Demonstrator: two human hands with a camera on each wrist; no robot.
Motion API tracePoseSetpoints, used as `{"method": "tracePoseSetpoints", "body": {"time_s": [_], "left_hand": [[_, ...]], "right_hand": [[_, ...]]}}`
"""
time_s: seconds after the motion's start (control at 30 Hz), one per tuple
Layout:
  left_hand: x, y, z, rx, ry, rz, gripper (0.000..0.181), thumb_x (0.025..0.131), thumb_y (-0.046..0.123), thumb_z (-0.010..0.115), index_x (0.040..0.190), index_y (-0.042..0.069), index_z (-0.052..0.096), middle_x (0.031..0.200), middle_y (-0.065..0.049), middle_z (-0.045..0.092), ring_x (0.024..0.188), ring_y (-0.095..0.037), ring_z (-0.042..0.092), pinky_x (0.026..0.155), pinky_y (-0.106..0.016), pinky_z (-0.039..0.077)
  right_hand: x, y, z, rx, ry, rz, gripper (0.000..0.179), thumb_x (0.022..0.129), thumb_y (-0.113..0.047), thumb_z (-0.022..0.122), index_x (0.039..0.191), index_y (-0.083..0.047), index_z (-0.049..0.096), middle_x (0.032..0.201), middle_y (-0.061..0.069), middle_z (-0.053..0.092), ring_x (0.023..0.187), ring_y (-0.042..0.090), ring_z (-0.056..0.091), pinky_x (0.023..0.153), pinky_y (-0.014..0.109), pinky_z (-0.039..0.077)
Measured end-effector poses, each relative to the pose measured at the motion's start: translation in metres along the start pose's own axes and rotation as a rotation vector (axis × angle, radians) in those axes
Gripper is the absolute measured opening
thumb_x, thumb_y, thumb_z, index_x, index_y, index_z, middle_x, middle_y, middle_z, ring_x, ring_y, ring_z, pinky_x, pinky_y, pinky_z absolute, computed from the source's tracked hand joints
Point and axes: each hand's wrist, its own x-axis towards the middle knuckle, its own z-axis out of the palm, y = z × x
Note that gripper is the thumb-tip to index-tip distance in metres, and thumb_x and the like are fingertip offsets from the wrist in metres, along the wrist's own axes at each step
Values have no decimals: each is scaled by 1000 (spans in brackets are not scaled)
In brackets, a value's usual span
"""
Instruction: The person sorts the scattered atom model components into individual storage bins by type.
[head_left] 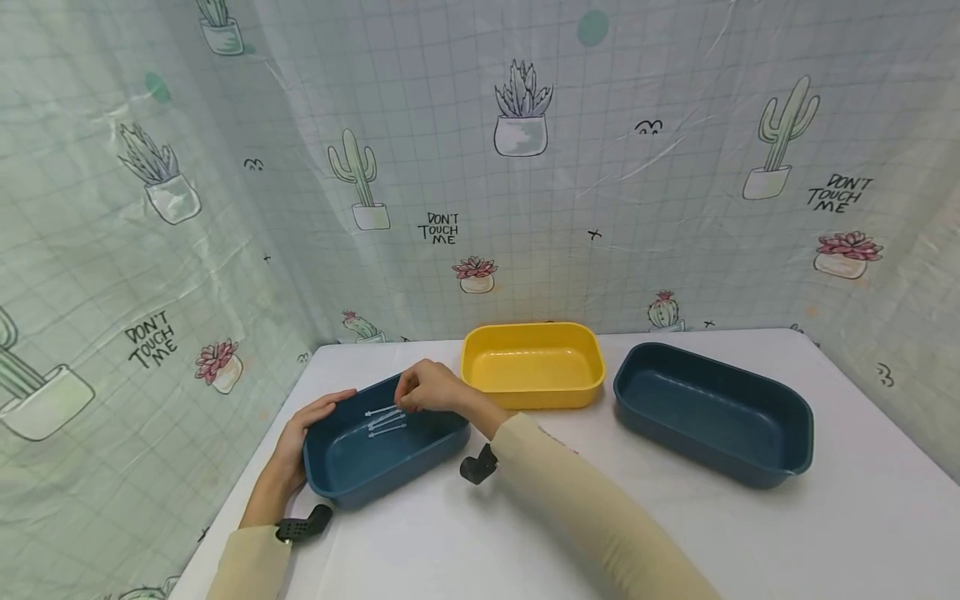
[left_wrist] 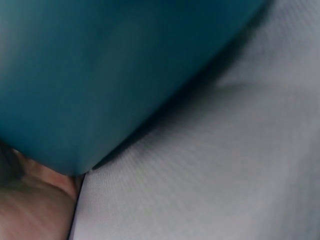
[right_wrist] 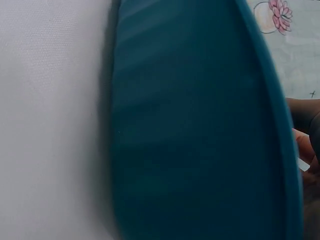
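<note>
A dark blue tray [head_left: 386, 479] sits at the left of the table, with several thin pale sticks [head_left: 387, 430] lying on its floor, knobbed at their ends. My left hand [head_left: 292, 446] holds this tray at its left end, fingers curved around the far corner at the rim. In the left wrist view, part of that hand [left_wrist: 35, 210] shows beside the tray's outer wall [left_wrist: 110, 85]. Reaching over the tray's right part, my right hand [head_left: 435, 387] has its fingers bent in a pinch at a pale stick. The tray wall [right_wrist: 195, 120] hides most of the pinch in the right wrist view.
A yellow tray [head_left: 532, 400] stands at the back middle, just beyond my right wrist. Another dark blue tray [head_left: 712, 417] stands angled at the right. White cloth covers the table [head_left: 540, 517], and a cactus-printed curtain [head_left: 570, 208] hangs behind and at the sides.
</note>
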Motion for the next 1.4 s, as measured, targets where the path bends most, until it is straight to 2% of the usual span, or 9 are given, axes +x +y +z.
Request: {"method": "tracePoseSetpoints", "body": {"time_s": [0.27, 0.53, 0.73, 0.9, 1.13, 1.4], "left_hand": [[-1, 1, 1, -22, 4, -9, 51, 112, 34, 39, 157, 12, 44, 146, 15, 58, 133, -3, 54, 104, -20, 49], [-1, 0, 0, -17, 0, 8, 50, 112, 32, 37, 156, 11, 45, 146, 14, 58, 132, -3, 54, 103, -20, 50], [0, 0, -1, -14, -4, 5, 50, 112, 33, 37, 157, 12, 45, 146, 15, 58, 132, -2, 54, 103, -20, 49], [0, -2, -1, -7, 2, 4, 49, 112, 34, 37, 156, 13, 47, 146, 15, 57, 132, -1, 54, 103, -19, 49], [0, -1, -1, -15, -7, -1, 49, 112, 33, 37, 156, 14, 46, 148, 14, 56, 134, -2, 52, 103, -20, 49], [0, -1, 0, -18, 3, -8, 49, 112, 34, 39, 156, 14, 47, 148, 14, 55, 135, -4, 51, 104, -20, 49]], "right_hand": [[6, 8, 9, 28, -15, -14, 7, 95, -9, 73, 89, -9, 76, 82, -2, 72, 71, 8, 65, 67, 19, 56], [9, 11, 15, 43, -33, -19, 6, 91, -4, 73, 87, -7, 76, 75, -3, 70, 67, 7, 62, 63, 19, 55], [9, 12, 18, -6, -35, -18, 10, 92, -6, 74, 83, -10, 76, 74, -4, 70, 65, 7, 61, 61, 18, 53], [7, 14, 20, -29, -72, -12, 13, 92, -6, 75, 79, -10, 74, 73, -4, 69, 63, 6, 59, 60, 17, 51], [10, 16, 21, -48, -121, -11, 12, 92, -7, 76, 80, -10, 74, 73, -5, 69, 65, 5, 62, 62, 17, 53], [10, 15, 21, -88, -141, -19, 12, 90, -6, 78, 80, -10, 74, 71, -5, 68, 63, 5, 60, 60, 16, 51]]}}
